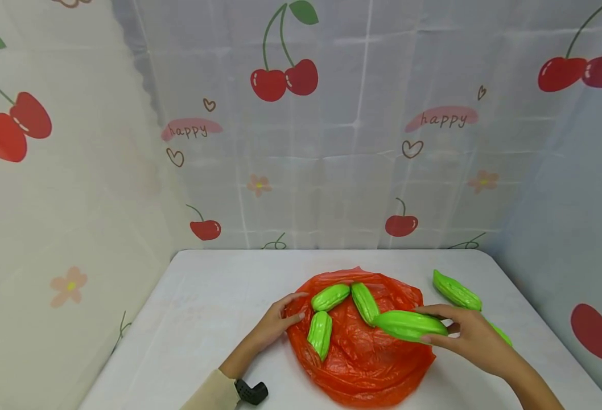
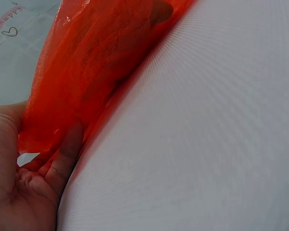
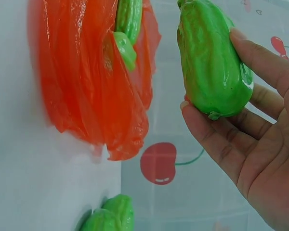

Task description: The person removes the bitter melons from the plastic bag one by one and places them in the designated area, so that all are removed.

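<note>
Right hand point(image 1: 472, 339), fingers pinching vegetable point(image 1: 405, 325): glossy bright green, lengthwise ridges; at right side of red bag point(image 1: 367, 364). Left hand point(image 1: 274, 324), fingers pinching bag's left rim

Bag point(image 1: 370, 373) w/ gourds point(image 1: 320, 333), on tbl point(image 1: 203, 307).

The elongated, ridged green gourd point(image 1: 408, 326) I hold looks like smooth, glossy plastic. Translucent red bag point(image 1: 367, 370): thin, crinkled, shiny plastic film. Broad white tabletop point(image 1: 219, 307): matt. My plain beige sleeve point(image 1: 211, 393): matt cloth.
</note>
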Motion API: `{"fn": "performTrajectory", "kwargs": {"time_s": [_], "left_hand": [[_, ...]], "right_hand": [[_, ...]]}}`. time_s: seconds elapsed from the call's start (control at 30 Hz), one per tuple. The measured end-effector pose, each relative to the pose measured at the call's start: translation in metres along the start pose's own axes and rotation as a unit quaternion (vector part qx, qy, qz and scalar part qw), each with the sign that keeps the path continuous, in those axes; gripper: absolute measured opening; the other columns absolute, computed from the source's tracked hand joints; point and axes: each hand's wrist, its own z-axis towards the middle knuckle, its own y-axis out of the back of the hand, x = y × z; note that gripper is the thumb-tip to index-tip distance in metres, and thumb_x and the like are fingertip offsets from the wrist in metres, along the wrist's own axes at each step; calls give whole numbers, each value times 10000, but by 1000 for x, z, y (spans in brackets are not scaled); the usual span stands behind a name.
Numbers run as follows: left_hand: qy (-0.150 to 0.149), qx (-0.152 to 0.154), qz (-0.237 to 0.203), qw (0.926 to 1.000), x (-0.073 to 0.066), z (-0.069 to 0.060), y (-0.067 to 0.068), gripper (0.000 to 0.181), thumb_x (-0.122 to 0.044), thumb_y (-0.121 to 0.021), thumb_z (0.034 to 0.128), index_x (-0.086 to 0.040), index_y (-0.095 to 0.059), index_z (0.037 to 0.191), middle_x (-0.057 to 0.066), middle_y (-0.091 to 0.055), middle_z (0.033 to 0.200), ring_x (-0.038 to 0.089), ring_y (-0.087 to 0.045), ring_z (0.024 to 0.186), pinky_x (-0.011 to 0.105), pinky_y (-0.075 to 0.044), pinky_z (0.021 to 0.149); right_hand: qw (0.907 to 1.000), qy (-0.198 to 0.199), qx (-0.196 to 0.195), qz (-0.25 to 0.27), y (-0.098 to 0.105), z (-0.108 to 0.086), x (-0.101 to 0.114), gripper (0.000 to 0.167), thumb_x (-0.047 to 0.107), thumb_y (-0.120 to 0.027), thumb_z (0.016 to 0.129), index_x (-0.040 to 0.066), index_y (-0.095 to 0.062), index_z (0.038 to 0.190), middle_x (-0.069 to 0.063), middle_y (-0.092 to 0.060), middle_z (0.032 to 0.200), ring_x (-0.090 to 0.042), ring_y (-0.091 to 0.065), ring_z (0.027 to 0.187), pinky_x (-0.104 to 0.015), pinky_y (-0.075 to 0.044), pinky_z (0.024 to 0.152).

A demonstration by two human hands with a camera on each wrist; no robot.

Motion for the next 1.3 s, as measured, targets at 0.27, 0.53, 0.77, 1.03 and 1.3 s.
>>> {"fn": "performTrajectory", "kwargs": {"time_s": [0.27, 0.53, 0.77, 1.03, 1.3], "left_hand": [[28, -9, 27, 10000, -1, 0, 1, 487, -182, -642, 1006, -161, -514, 1475, 65, -510, 1486, 235, -527, 1282, 266, -515, 973], [44, -17, 25, 10000, -1, -1, 1, 486, -183, -644, 1004, -171, -516, 1473, 57, -508, 1488, 235, -526, 1282, 256, -516, 964], [21, 5, 31, 10000, 0, -1, 1, 488, -182, -639, 1007, -156, -510, 1477, 71, -510, 1486, 239, -532, 1275, 256, -520, 959], [28, 29, 85, 10000, -3, 1, 0, 484, -180, -636, 1008, -153, -512, 1475, 79, -502, 1491, 251, -525, 1286, 273, -512, 981], [49, 4, 39, 10000, 1, 2, 0, 474, -172, -634, 1009, -166, -518, 1469, 85, -499, 1492, 250, -541, 1252, 275, -538, 938]], "right_hand": [[9994, -113, -319, -33, 7, -9, -3, 533, 342, -844, 815, 101, -694, 1266, -74, -706, 1200, -61, -616, 896, -254, -577, 692], [9971, -142, -650, -370, 11, -19, -12, 504, 323, -860, 800, 133, -712, 1243, -60, -714, 1175, -15, -579, 873, -251, -567, 659], [9945, -375, -805, -548, 14, -30, -20, 518, 337, -879, 775, 137, -725, 1227, -61, -706, 1140, -12, -568, 856, -239, -566, 654], [9933, -598, -908, -380, 16, -40, -29, 535, 332, -864, 803, 123, -705, 1270, -117, -670, 1206, -11, -582, 874, -242, -580, 667], [9918, -662, -1028, -382, 17, -47, -37, 552, 326, -867, 800, 113, -699, 1281, -144, -668, 1243, 37, -564, 905, -245, -582, 662]]}}
